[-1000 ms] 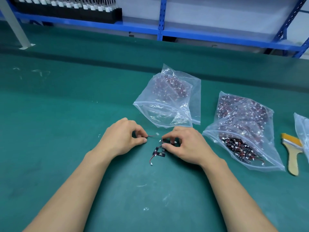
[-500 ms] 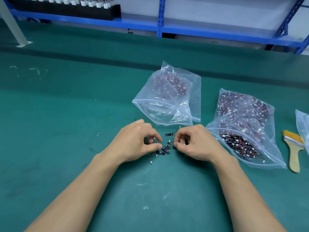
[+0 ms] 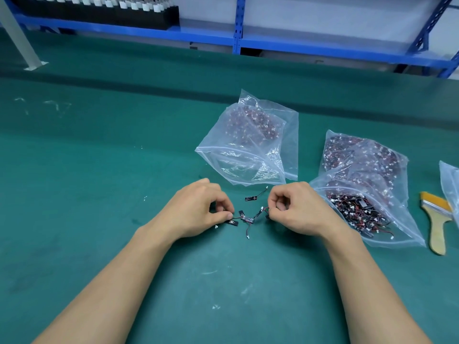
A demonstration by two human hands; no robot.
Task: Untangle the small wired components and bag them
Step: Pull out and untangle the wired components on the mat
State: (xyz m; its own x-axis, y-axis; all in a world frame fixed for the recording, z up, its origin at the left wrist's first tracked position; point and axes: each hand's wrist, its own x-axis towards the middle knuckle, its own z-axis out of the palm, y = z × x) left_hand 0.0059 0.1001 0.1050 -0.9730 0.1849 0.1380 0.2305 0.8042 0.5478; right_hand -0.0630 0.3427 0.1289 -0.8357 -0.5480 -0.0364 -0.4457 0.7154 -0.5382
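Both hands had pulled a little farther apart than half a second before, so the clump (image 3: 248,220) of little wired pieces was stretched out more between them. The left hand (image 3: 198,209) pinched one wire end with thumb and finger. The right hand (image 3: 300,212) pinched the other end, its fingers curled in tight. They seemed to hold it that way so the wires could slide out of each other. The clump lay low over the green table (image 3: 99,194), right between the two hands. One loose piece (image 3: 254,196) lay alone just past the fingertips, in the same spot as before. It looked pulled free and was not in a bag yet. Farther past the hands lay a clear bag (image 3: 236,166). Its far end held a bunch of pieces and its near end was mostly bare, so it was likely where sorted pieces went. I could not tell if its mouth was open. Just beside the right hand, on the outer side, lay a fuller bag (image 3: 400,229) with a big tangled heap near its front, likely the pieces left to sort. Beyond that bag lay a brush (image 3: 436,219) and the edge of another bag (image 3: 450,184), too cut off to see inside.
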